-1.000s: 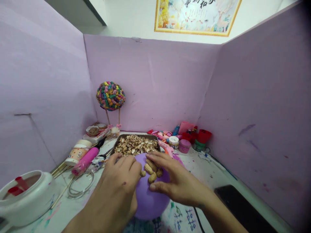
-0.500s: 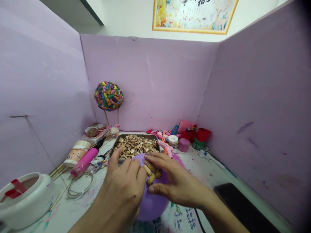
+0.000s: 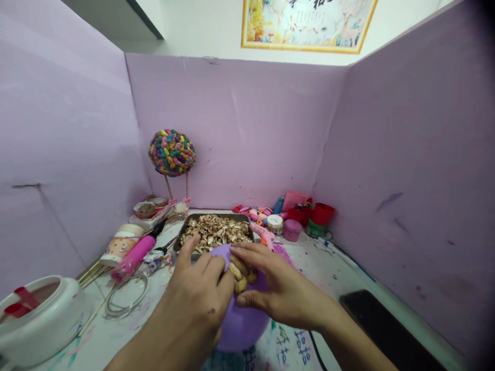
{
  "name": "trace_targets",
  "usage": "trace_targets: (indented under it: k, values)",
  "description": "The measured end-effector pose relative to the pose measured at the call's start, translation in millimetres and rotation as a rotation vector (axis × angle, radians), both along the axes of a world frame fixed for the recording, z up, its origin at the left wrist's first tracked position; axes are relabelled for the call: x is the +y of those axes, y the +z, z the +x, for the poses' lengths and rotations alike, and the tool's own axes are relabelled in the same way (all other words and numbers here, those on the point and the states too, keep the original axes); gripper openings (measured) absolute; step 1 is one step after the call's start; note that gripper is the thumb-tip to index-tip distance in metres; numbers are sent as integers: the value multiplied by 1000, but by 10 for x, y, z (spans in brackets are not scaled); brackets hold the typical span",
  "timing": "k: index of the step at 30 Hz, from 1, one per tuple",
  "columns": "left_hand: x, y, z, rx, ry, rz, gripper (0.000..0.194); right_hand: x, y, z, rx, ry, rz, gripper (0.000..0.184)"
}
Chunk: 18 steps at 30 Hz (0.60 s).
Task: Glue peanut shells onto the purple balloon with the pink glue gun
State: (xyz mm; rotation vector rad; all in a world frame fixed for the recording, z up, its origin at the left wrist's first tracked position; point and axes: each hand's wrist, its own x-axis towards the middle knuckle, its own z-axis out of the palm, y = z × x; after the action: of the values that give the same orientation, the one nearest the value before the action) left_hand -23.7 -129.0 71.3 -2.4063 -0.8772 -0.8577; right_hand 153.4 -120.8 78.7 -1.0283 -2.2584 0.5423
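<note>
A purple balloon (image 3: 245,330) sits in front of me, with several peanut shells (image 3: 241,285) clustered on its upper face. My right hand (image 3: 276,288) holds the balloon from the right, its fingers arched over the shells and its thumb pressed below them. My left hand (image 3: 204,296) is closed against the balloon's left side, fingers bent and index finger raised. A peanut shell showed at its fingertips earlier; the hand's back now hides it. Behind the balloon, a metal tray (image 3: 184,224) holds a heap of broken shells (image 3: 216,231).
At the back left stands a colourful shell-covered ball (image 3: 172,153) on sticks. Paper cups (image 3: 122,245), a pink cylinder (image 3: 133,258), a wire coil (image 3: 126,298) and a white pot (image 3: 50,319) lie left. Paint jars (image 3: 292,230) and a pink glue gun (image 3: 265,236) stand behind; a black phone (image 3: 382,324) lies right.
My left hand has shifted right across the balloon, covering the small shell that showed at its fingertips. My right hand keeps its hold. The view has turned slightly.
</note>
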Motion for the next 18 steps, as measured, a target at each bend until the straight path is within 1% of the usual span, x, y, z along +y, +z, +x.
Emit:
trace_targets:
  k: [3, 7, 11, 15, 18]
  values:
    - [11, 1, -4, -25, -38, -30, 19, -5, -6, 1, 8, 0, 5, 60]
    - [26, 21, -15, -55, -95, -168, 21, 24, -17, 8, 19, -11, -2, 63]
    - [68, 90, -96, -100, -171, -271, 24, 68, -8, 45, 45, -38, -54, 66]
    - [126, 148, -175, -151, -175, -354, 24, 64, 4, 77, 48, -83, -126, 67]
    - [148, 128, -159, -149, -183, -379, 22, 50, 0, 73, 46, -83, -157, 68]
